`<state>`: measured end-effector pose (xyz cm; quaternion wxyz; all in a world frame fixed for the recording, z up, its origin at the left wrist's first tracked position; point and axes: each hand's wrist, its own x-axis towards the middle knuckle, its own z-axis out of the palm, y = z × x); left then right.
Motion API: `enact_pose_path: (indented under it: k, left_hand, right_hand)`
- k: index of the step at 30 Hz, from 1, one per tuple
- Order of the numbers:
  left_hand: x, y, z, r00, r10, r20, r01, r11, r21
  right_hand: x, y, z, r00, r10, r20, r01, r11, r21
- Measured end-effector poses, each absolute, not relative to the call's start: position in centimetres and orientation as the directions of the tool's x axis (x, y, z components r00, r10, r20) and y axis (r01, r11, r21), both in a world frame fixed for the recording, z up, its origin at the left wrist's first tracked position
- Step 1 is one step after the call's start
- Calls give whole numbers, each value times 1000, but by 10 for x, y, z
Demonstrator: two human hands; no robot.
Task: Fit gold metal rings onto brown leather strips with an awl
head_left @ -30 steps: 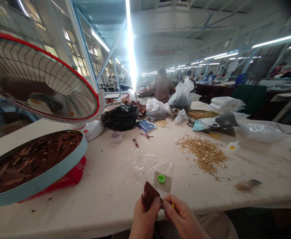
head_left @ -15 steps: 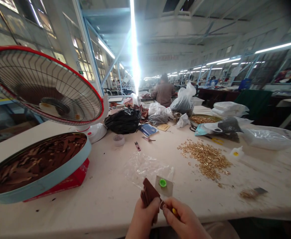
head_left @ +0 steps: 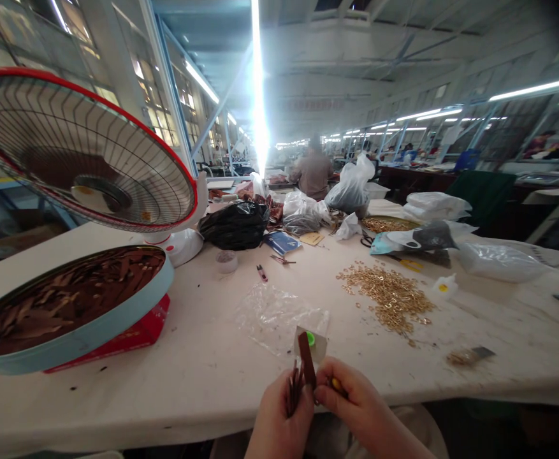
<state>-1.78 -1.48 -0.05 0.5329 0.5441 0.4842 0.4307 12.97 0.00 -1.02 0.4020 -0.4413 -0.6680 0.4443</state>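
My left hand (head_left: 283,408) is closed round several brown leather strips (head_left: 306,358), one of them standing up above the others. Close against it, my right hand (head_left: 353,396) has its fingertips at the lower end of that strip. A yellow tool handle (head_left: 337,386) shows between the right hand's fingers; its working end is hidden. Just beyond the strips, a small green cap (head_left: 310,338) sits on a grey card (head_left: 320,349), partly covered by the upright strip. To the right lies a loose heap of small gold metal rings (head_left: 387,296).
At the left, a round tray (head_left: 164,284) of brown leather pieces rests on a red box (head_left: 140,338), with a fan (head_left: 111,185) behind. Clear plastic (head_left: 269,312), thread snips (head_left: 261,273), a white bottle (head_left: 445,287) and a black bag (head_left: 235,224) lie on the table. Someone (head_left: 313,175) sits beyond.
Both hands have moved slightly down and nearer to me. The front strip has turned from leaning left to nearly upright and now overlaps the green cap. The view has shifted a little.
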Motion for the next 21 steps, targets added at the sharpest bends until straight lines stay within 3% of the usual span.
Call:
enact_pose_path:
  k: [6, 10, 13, 18, 21]
  left_hand:
    - [-15, -14, 9, 205, 978, -20, 299, -44, 953]
    - [-12, -7, -5, 229, 973, -35, 27, 30, 999]
    - [-11, -3, -19, 234, 972, -29, -119, 58, 991]
    - [-8, -1, -25, 145, 989, -33, -63, 42, 997]
    - [-7, 1, -25, 148, 987, -64, -45, 71, 996]
  right_hand:
    - [130, -1, -16, -245, 959, 140, 28, 151, -988]
    - [122, -1, -25, -74, 997, 2, -113, -6, -994]
    - [119, -1, -29, -93, 984, -153, -206, -169, -964]
    - [121, 2, -27, -94, 993, 70, 18, 72, -997]
    - [120, 3, -27, -39, 992, 123, 100, 127, -987]
